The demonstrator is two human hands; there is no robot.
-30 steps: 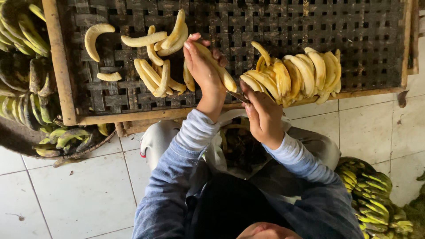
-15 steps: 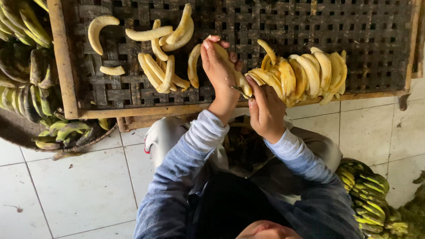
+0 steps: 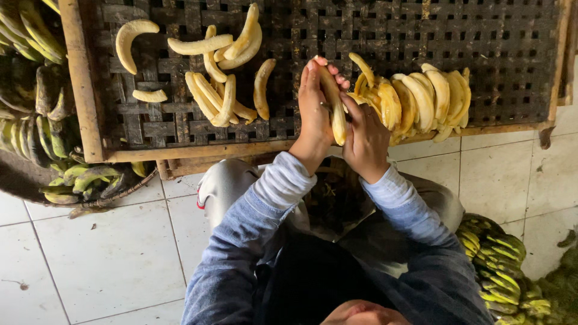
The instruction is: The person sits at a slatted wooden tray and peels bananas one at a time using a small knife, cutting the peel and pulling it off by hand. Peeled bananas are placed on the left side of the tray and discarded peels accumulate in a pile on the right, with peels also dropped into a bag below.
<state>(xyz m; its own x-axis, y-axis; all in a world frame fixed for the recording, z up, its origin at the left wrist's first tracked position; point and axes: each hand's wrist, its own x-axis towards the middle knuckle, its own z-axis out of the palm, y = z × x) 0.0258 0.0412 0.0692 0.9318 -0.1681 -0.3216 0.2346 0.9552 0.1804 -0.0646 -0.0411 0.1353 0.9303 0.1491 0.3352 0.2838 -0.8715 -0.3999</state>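
— What sits closest to you?

— Your own lap and blue sleeves (image 3: 241, 241), over a pale tiled floor (image 3: 108, 259). By your right knee lies a heap of green unpeeled bananas (image 3: 494, 265); at your left, a basket (image 3: 36, 180) holds more green ones.

— And your hands?

— Both are raised over the near wooden rim (image 3: 198, 150) of the woven rack (image 3: 481, 48). Your left hand (image 3: 314, 111) stands upright, fingers pressed together and stretched along a peeled banana (image 3: 334, 102), which rests against the palm. Your right hand (image 3: 364, 135) is curled around the lower part of that same banana, fingers pinching it from the other side. The two hands touch each other around the fruit.

— Where exactly is that banana?

— Between your palms, held nearly upright, its top end at your left fingertips, just above the rack's front edge. You cannot tell whether its lower tip touches the slats.

— What is beside it?

— Just to the right, a tight row of peeled bananas (image 3: 421, 99) leans together along the front of the rack, the nearest one almost against your right hand.

— And farther off?

— To the left, a loose scatter of peeled bananas (image 3: 220, 90) lies on the slats, well apart from your hands. One curved banana (image 3: 129, 39) lies alone near the far left corner, with a short piece (image 3: 150, 95) below it.
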